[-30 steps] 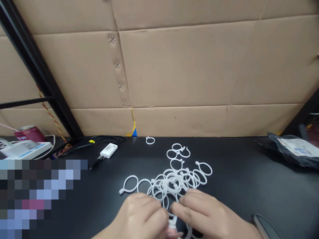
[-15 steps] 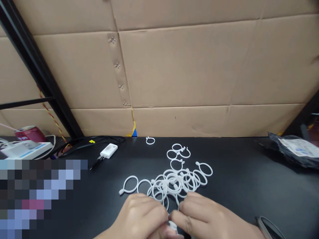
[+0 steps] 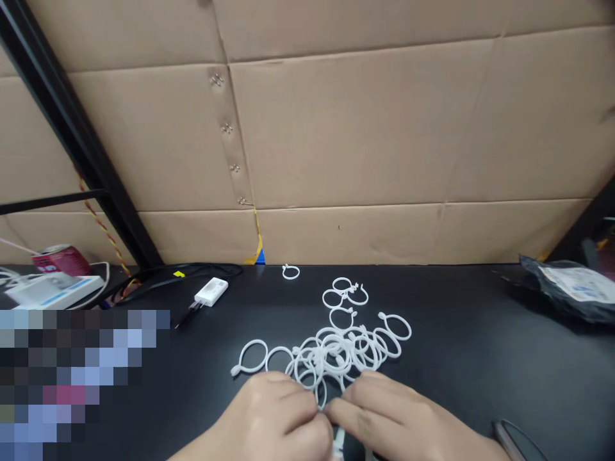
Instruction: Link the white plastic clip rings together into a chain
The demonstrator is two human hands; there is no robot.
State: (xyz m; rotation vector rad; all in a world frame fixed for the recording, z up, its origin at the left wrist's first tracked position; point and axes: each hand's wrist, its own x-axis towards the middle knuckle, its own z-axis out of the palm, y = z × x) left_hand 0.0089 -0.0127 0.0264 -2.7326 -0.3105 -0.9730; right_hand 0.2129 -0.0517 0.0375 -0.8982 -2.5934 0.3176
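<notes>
A heap of white plastic rings lies on the black table, with a few loose rings behind it and a single small ring near the cardboard wall. My left hand and my right hand meet at the near edge of the heap, fingers curled and pinched together on a small white plastic piece between them, mostly hidden by the fingers.
A cardboard wall backs the table. A white adapter with a black cable lies at the left, beside a white box and a red can. A black bag sits at the right. A black frame post slants at the left.
Both hands have shifted slightly and drawn closer together; the white piece between them shows less than before. The heap of rings has not moved.
</notes>
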